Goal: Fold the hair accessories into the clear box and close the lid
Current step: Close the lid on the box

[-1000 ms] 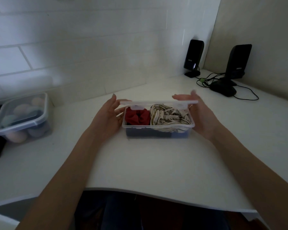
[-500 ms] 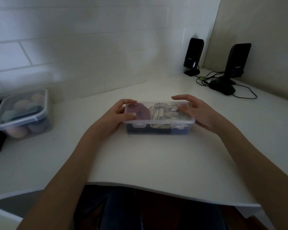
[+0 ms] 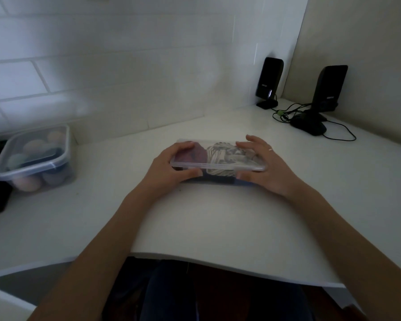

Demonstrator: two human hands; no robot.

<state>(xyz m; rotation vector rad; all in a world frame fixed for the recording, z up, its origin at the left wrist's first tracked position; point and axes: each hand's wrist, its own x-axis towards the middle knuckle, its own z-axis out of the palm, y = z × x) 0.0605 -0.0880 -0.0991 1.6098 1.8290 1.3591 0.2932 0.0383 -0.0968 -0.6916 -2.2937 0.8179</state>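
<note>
We grip the box (image 3: 218, 169) on the table (image 3: 218, 216), left hand (image 3: 169, 169) and right hand (image 3: 264, 167) clamping its lid (image 3: 218, 156).

1 s ago the lid (image 3: 220, 158) stood up on edge at the back of the clear box (image 3: 218, 179), w/ red scrunchie (image 3: 196, 155) & striped fabric (image 3: 227, 156) seen directly. Now lid's down flat over the box; both accessories show only thru the plastic. Left hand (image 3: 169, 169) went from flat beside the box to fingers over the lid's left end, thumb on the front. Right hand (image 3: 267, 167) likewise: fingers over the right end, thumb at the front edge.
</note>
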